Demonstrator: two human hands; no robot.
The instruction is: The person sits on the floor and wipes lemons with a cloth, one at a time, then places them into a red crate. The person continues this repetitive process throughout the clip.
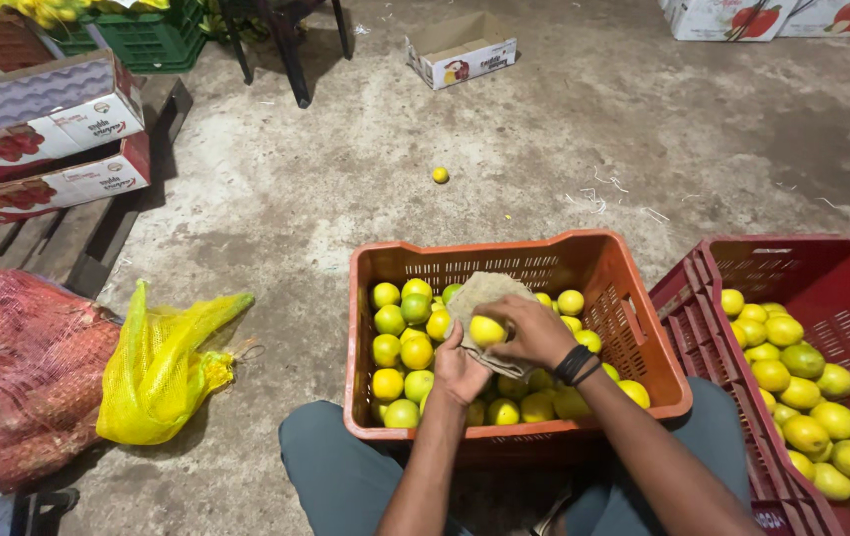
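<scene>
**Hands wiping a yellow fruit over the orange crate**

Right hand (pixel 534 333) is curled over a yellow citrus fruit (pixel 487 330), fingers wrapped round its top and three o'clock side, a black band at the wrist. Left hand (pixel 459 369) comes up from six o'clock, cupped under a piece of beige cloth (pixel 484 293) that drapes behind and beneath the fruit. Both hands are closed in a grip, the fruit pressed between the right fingers and the cloth.

All of this sits above the middle of the orange crate (pixel 633 328), which rests between the person's knees and is well filled with yellow and green fruit. At three o'clock a red crate (pixel 822 268) stands touching or just beside it, holding more fruit along its near side. At nine o'clock lie a yellow mesh bag (pixel 162 367) and a red mesh sack (pixel 18 372) on the concrete floor (pixel 544 139); one loose fruit (pixel 440 175) sits alone at twelve o'clock.

Judging by the grip, this is the wiping step, one fruit being rubbed clean. The next move calls for turning the fruit in the cloth while holding it firmly, since round skin can slip.
</scene>
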